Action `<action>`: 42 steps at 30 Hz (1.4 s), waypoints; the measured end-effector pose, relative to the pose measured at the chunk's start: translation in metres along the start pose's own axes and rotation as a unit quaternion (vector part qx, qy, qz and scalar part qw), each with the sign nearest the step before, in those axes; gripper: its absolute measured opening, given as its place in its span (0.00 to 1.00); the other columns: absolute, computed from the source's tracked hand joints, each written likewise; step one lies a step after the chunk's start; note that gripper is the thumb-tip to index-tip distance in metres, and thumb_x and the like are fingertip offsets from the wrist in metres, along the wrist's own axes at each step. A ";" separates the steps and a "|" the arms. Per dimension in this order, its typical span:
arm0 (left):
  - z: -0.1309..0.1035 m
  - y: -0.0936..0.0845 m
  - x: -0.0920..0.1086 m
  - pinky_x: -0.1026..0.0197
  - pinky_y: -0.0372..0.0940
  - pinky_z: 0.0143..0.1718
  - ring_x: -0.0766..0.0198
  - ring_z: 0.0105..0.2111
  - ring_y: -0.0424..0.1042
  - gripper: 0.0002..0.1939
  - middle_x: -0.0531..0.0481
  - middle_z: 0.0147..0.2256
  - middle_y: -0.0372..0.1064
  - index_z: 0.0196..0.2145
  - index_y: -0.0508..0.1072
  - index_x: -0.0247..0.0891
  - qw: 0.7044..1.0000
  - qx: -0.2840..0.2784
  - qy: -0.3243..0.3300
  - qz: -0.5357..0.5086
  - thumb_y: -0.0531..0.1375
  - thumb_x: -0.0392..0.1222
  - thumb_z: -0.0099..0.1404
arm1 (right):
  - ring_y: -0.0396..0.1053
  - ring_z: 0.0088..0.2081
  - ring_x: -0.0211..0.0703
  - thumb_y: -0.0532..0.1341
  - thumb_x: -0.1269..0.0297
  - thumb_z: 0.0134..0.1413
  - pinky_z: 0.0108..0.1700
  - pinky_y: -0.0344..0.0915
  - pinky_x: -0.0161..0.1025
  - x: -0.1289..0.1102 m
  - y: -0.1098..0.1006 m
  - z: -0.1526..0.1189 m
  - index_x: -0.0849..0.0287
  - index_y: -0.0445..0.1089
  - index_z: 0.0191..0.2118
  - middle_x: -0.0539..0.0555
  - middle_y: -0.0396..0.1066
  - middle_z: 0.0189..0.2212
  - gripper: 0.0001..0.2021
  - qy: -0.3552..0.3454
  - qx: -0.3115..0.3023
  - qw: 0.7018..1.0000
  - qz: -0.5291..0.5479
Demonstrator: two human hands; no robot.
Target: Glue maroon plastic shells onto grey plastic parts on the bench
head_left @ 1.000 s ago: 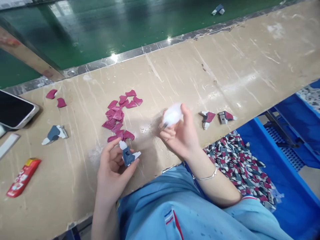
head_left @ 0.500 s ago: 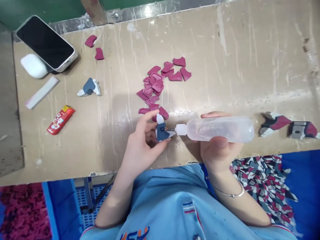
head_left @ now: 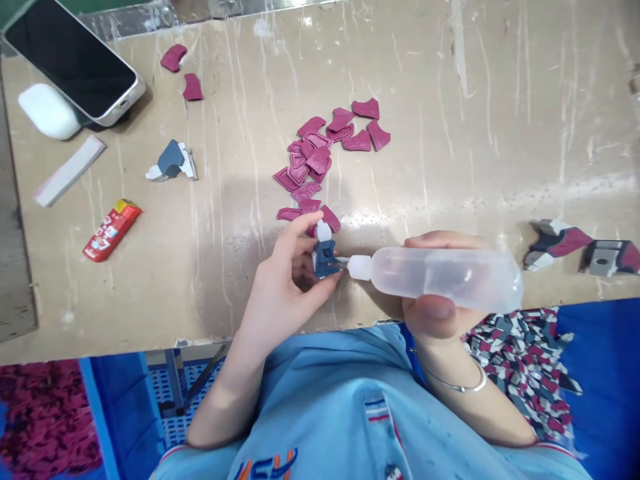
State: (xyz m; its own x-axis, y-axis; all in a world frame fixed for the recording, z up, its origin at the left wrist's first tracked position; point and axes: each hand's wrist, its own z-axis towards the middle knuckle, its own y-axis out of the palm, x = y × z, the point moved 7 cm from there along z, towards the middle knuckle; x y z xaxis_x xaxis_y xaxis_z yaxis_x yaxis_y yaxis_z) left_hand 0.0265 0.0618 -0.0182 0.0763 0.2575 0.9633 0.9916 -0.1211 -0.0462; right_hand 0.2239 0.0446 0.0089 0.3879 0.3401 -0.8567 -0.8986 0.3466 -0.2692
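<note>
My left hand [head_left: 285, 280] pinches a small dark blue and white plastic part [head_left: 326, 259] between thumb and fingers, above the front of the table. Wrapped around a translucent squeeze bottle [head_left: 445, 275] is my right hand [head_left: 440, 317]; the bottle lies nearly level, its white cap and thin nozzle pointing left. The nozzle tip reaches the blue part's right side; whether it touches is too small to tell. Just behind my left fingers lie several maroon plastic pieces [head_left: 316, 160], loosely heaped. Some fingers of both hands are hidden.
At the left are a phone [head_left: 70, 57], a white case [head_left: 49, 112], a pale strip [head_left: 70, 171], a red packet [head_left: 113, 230] and a blue-white part [head_left: 171, 160]. Assembled parts [head_left: 557, 245] sit right. Below the table edge, bins hold maroon pieces [head_left: 47, 420] and mixed-colour parts [head_left: 525, 373].
The bottle has tilted slightly, its base swinging toward me, and its nozzle has shifted a little at the blue part. The whole view has also shifted slightly.
</note>
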 end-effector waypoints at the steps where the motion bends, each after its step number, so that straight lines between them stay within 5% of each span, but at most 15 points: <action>1: 0.000 0.000 -0.001 0.58 0.80 0.36 0.57 0.37 0.84 0.35 0.52 0.43 0.83 0.62 0.74 0.51 1.000 -0.002 -0.001 -0.003 0.72 0.31 0.60 | 0.79 0.34 0.51 0.63 0.34 0.68 0.31 0.76 0.48 -0.001 0.001 0.000 0.48 0.77 0.46 0.56 0.79 0.37 0.22 -0.007 -0.003 1.000 0.001; 9: 0.000 0.001 -0.001 0.62 0.79 0.33 0.59 0.36 0.84 0.35 0.53 0.42 0.82 0.62 0.74 0.51 1.000 0.013 0.002 0.011 0.72 0.30 0.60 | 0.74 0.29 0.45 0.64 0.40 0.68 0.25 0.67 0.45 -0.005 -0.012 -0.003 0.50 0.81 0.47 0.53 0.76 0.34 0.20 -0.035 0.057 0.998 -0.002; 14: -0.001 0.000 0.000 0.62 0.78 0.31 0.59 0.35 0.84 0.34 0.53 0.41 0.81 0.62 0.75 0.51 1.000 0.022 -0.005 0.017 0.75 0.32 0.61 | 0.74 0.31 0.50 0.63 0.36 0.67 0.28 0.71 0.48 -0.010 -0.018 -0.009 0.47 0.80 0.47 0.54 0.74 0.34 0.21 -0.059 0.109 0.988 -0.089; 24: -0.002 0.000 -0.001 0.65 0.76 0.30 0.61 0.35 0.83 0.35 0.54 0.42 0.81 0.63 0.74 0.51 1.000 0.009 0.006 0.012 0.73 0.30 0.61 | 0.73 0.27 0.47 0.61 0.34 0.69 0.23 0.67 0.46 -0.007 -0.015 -0.010 0.48 0.80 0.48 0.54 0.76 0.34 0.23 -0.026 0.056 0.996 -0.061; 31: -0.002 0.002 0.001 0.67 0.76 0.33 0.66 0.34 0.81 0.35 0.55 0.43 0.81 0.64 0.71 0.49 0.999 -0.003 0.028 0.028 0.71 0.31 0.63 | 0.77 0.35 0.49 0.64 0.39 0.71 0.32 0.74 0.46 -0.006 -0.007 0.001 0.51 0.81 0.53 0.55 0.77 0.39 0.22 -0.100 0.083 0.991 -0.035; 42: 0.000 0.004 0.000 0.66 0.76 0.34 0.64 0.35 0.82 0.33 0.54 0.42 0.82 0.64 0.71 0.47 0.999 -0.009 0.021 0.025 0.71 0.33 0.64 | 0.76 0.36 0.54 0.66 0.35 0.66 0.34 0.72 0.51 -0.003 -0.009 -0.004 0.49 0.79 0.47 0.57 0.76 0.38 0.22 -0.032 0.121 0.991 -0.036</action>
State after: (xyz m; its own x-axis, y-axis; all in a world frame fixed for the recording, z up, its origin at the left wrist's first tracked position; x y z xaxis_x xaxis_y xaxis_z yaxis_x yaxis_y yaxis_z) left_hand 0.0309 0.0610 -0.0180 0.1214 0.2099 0.9702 0.9844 -0.1508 -0.0905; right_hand 0.2301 0.0373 0.0122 0.4686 0.3589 -0.8073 -0.7954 0.5690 -0.2087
